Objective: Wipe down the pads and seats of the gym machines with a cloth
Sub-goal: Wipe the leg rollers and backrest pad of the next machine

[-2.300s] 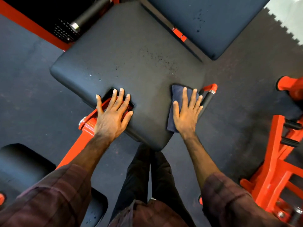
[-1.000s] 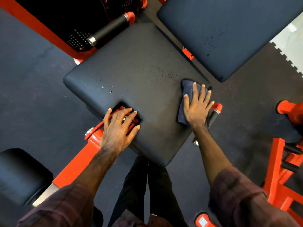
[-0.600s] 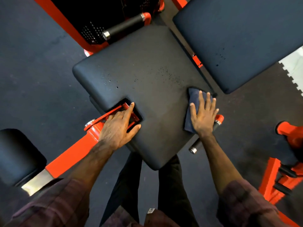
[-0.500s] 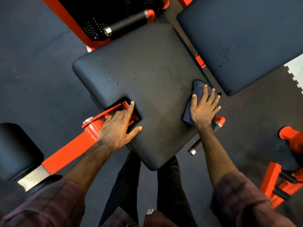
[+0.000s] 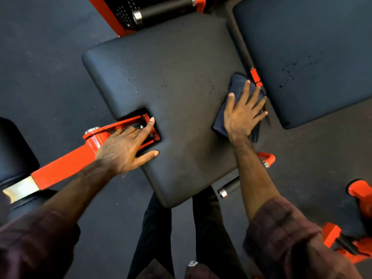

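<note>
A black square seat pad (image 5: 177, 63) fills the middle of the view, dotted with small droplets (image 5: 203, 85). My right hand (image 5: 241, 115) lies flat with spread fingers on a dark blue cloth (image 5: 237, 83), pressing it onto the seat's right edge beside the gap to the dark back pad (image 5: 312, 47). That back pad also shows some droplets. My left hand (image 5: 124, 148) rests open at the cut-out in the seat's near-left edge, with fingers on the orange frame bracket (image 5: 141, 121) and the thumb on the pad.
An orange frame arm (image 5: 66, 168) runs left from the seat toward a black roller pad (image 5: 14, 154). A black grip handle (image 5: 229, 187) sticks out under the seat's right side, another (image 5: 165, 9) sits at the top. More orange frame (image 5: 360, 198) stands at right. The floor is dark rubber.
My right hand has slid the cloth along the seat's right edge, away from me toward the back pad. My left hand has stayed at the cut-out. The view has shifted.
</note>
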`<state>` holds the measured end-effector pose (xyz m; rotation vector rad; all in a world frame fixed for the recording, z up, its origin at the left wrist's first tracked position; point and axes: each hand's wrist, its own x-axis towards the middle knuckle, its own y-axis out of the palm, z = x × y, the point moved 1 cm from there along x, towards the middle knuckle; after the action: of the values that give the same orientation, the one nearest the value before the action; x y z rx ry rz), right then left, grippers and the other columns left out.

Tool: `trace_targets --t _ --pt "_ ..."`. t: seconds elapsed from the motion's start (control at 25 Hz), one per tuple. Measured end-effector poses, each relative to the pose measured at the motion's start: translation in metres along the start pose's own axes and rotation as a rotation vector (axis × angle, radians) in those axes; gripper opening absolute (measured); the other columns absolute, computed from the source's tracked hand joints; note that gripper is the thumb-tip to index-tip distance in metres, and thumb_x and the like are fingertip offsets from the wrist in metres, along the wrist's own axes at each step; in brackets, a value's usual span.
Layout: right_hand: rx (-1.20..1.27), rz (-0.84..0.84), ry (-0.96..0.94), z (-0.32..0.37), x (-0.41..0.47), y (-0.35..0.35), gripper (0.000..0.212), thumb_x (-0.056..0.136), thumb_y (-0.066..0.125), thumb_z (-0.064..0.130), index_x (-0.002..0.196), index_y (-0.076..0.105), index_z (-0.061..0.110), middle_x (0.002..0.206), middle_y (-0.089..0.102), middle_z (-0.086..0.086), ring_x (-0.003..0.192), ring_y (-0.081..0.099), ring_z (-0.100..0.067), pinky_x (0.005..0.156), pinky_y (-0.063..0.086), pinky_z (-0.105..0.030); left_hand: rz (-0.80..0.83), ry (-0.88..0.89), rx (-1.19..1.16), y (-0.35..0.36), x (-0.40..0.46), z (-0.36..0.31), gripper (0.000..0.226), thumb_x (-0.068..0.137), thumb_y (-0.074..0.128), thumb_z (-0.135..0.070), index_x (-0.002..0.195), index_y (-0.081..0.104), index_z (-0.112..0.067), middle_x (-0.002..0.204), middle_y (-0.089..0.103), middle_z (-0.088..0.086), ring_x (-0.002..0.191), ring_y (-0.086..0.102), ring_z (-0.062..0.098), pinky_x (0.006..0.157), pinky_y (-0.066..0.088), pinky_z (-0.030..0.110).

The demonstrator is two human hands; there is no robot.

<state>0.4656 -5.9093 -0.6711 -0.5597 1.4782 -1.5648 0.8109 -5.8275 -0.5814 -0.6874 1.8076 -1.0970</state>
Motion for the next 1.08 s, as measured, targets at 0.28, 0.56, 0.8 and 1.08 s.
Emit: trace_targets --t 0.28,0.56,0.8,1.08 --pt "0.031 0.041 -0.344 -0.063 -0.026 -0.013 0.067 0.108 0.033 0.061 0.168 0.022 0.032 0.176 0.017 -0.006 0.161 0.012 -0.039 0.122 0.017 -0.074 -0.008 -0.033 -0.068 -0.003 0.000 0.000 0.097 0.096 0.034 -0.081 0.170 0.003 -0.025 0.143 0.063 0.009 0.128 0.059 0.032 0.103 0.049 0.046" --pt "-0.039 0.009 -0.360 0.001 -0.011 -0.001 0.067 0.110 0.031 0.060 0.168 0.020 0.030 0.176 0.015 -0.006 0.162 0.009 -0.037 0.124 0.014 -0.071 -0.013 -0.030 -0.070 0.001 0.000 0.002 0.099 0.096 0.034 -0.081 0.169 0.001 -0.025 0.148 0.061 0.008 0.131 0.059 0.031 0.102 0.050 0.046" --pt "0.009 -0.021 -0.196 0.018 0.020 -0.005 0.068 0.108 0.028 0.063 0.168 0.023 0.031 0.175 0.021 -0.008 0.161 0.016 -0.040 0.119 0.023 -0.073 -0.042 -0.014 -0.050 0.003 0.001 0.001 0.098 0.096 0.038 -0.078 0.170 0.005 -0.022 0.150 0.060 0.009 0.133 0.059 0.032 0.102 0.051 0.047" --pt "-0.014 0.118 -0.614 -0.015 -0.025 -0.015 0.065 0.110 0.032 0.057 0.169 0.018 0.032 0.177 0.009 -0.003 0.164 0.000 -0.033 0.126 0.006 -0.069 -0.021 -0.030 -0.054 0.000 0.000 0.000 0.097 0.097 0.032 -0.081 0.169 0.001 -0.024 0.149 0.060 0.008 0.134 0.058 0.031 0.102 0.050 0.046"
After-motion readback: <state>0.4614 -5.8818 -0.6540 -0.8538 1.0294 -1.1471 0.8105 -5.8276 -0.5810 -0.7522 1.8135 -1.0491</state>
